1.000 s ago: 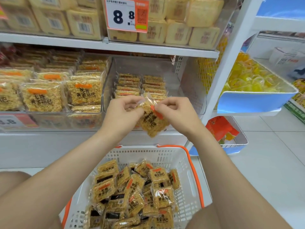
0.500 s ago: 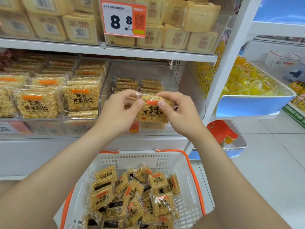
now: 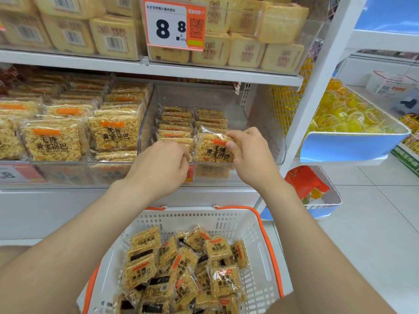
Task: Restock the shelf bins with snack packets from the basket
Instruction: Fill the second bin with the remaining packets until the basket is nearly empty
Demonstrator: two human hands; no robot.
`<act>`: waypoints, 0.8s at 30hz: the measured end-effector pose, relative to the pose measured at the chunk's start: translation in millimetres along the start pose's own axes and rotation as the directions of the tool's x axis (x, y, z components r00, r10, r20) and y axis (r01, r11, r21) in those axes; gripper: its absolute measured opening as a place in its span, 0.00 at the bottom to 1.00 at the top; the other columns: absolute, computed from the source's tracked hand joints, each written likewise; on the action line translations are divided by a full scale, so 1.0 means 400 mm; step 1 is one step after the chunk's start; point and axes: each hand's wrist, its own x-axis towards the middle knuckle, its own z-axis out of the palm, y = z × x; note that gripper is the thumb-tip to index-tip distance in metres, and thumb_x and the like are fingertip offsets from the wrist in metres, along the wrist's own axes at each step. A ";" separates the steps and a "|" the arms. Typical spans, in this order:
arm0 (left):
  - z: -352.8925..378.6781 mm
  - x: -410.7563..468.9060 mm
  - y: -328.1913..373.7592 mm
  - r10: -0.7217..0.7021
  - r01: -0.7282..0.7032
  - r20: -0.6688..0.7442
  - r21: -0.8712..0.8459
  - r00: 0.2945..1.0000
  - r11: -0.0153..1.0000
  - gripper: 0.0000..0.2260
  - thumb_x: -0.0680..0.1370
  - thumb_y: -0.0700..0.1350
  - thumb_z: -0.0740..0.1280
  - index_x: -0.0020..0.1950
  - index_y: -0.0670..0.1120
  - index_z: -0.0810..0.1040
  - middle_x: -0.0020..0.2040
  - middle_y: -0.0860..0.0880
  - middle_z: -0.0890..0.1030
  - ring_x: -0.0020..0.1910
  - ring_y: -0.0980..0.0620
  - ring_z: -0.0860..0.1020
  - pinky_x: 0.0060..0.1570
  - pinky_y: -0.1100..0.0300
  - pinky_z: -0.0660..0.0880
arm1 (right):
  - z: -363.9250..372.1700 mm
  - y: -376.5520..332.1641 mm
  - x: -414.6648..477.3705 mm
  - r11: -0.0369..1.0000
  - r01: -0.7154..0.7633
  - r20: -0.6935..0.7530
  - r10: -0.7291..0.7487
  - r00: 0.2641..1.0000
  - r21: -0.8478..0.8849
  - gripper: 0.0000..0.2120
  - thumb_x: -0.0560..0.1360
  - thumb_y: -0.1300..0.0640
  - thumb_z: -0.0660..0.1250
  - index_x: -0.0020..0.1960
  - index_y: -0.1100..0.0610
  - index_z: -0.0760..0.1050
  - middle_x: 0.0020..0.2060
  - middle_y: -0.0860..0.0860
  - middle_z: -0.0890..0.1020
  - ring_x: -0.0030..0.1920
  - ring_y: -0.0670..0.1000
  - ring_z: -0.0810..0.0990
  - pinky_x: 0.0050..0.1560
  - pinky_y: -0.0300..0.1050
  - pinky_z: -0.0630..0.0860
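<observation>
The packet [image 3: 213,150] has moved up to the bin [image 3: 260,123] at 12 o'clock, right hand [image 3: 251,155] pinching it, left hand [image 3: 163,162] curled just beside, so it goes in next.

I count two hands, my left grip [image 3: 163,164] and right grip [image 3: 251,155], with one snack packet [image 3: 213,150] between them. One white basket [image 3: 256,225] below holds well over a dozen packets [image 3: 181,268], exact number indeterminate. One price tag [image 3: 173,24] faces me.
</observation>
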 end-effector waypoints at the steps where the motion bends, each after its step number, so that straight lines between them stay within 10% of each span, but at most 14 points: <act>1: 0.000 -0.001 0.000 0.003 -0.004 0.011 0.012 1.000 1.000 0.13 0.83 0.46 0.59 0.55 0.52 0.84 0.50 0.53 0.83 0.50 0.48 0.81 0.45 0.49 0.82 | -0.001 0.002 0.002 1.000 -0.004 -0.007 0.004 1.000 -0.030 0.17 0.87 0.53 0.60 0.74 0.52 0.75 0.57 0.50 0.71 0.53 0.52 0.76 0.58 0.47 0.75; 16: 0.006 -0.007 0.005 0.063 -0.066 0.022 0.134 0.998 0.989 0.13 0.82 0.50 0.62 0.65 0.50 0.77 0.54 0.50 0.80 0.57 0.46 0.77 0.43 0.47 0.81 | 0.009 0.014 -0.002 0.993 -0.004 0.114 0.017 0.993 -0.118 0.17 0.80 0.61 0.58 0.54 0.51 0.85 0.53 0.55 0.84 0.46 0.54 0.80 0.52 0.51 0.81; 24: 0.047 -0.013 0.006 0.192 -0.214 0.116 0.221 0.975 0.952 0.24 0.84 0.45 0.61 0.79 0.59 0.64 0.69 0.50 0.70 0.65 0.44 0.69 0.58 0.46 0.74 | 0.003 0.003 -0.015 0.994 0.020 0.146 -0.003 0.989 -0.109 0.21 0.80 0.63 0.57 0.65 0.53 0.84 0.62 0.53 0.84 0.65 0.55 0.79 0.66 0.53 0.78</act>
